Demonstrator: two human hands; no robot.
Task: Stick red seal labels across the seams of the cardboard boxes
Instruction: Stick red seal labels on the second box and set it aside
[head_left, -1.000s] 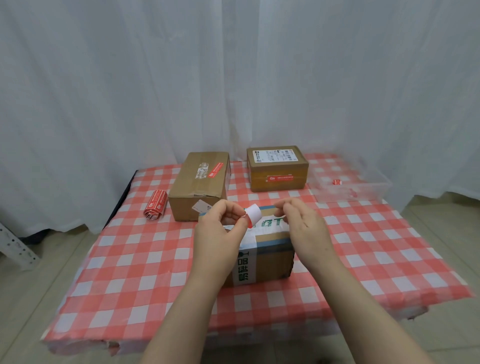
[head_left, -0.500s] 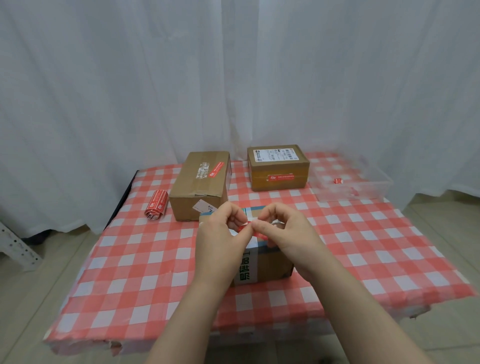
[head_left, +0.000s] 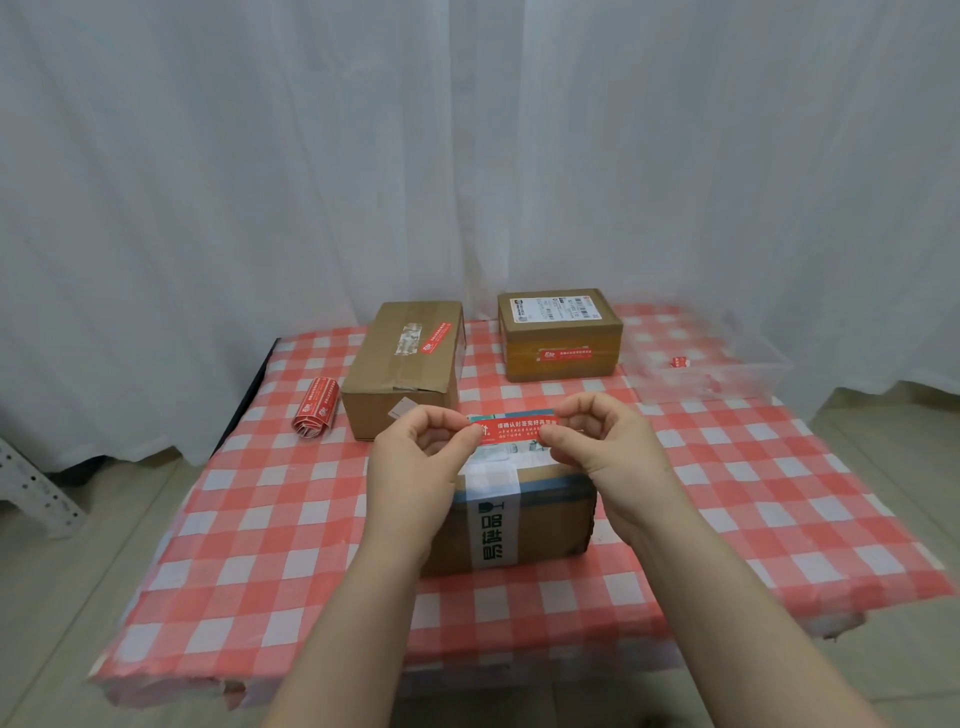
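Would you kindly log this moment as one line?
left hand, right hand: pinching red paper seal label | over: tape-wrapped brown cardboard box

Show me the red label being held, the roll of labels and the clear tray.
red seal label (head_left: 514, 430), head view, its printed middle.
roll of labels (head_left: 313, 410), head view, its curved red side.
clear tray (head_left: 748, 379), head view, its near wall.

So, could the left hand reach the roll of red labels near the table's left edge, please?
Probably yes: only bare tablecloth lies between the left hand and the roll of red labels. But it pinches the stretched red seal label, so it must release first.
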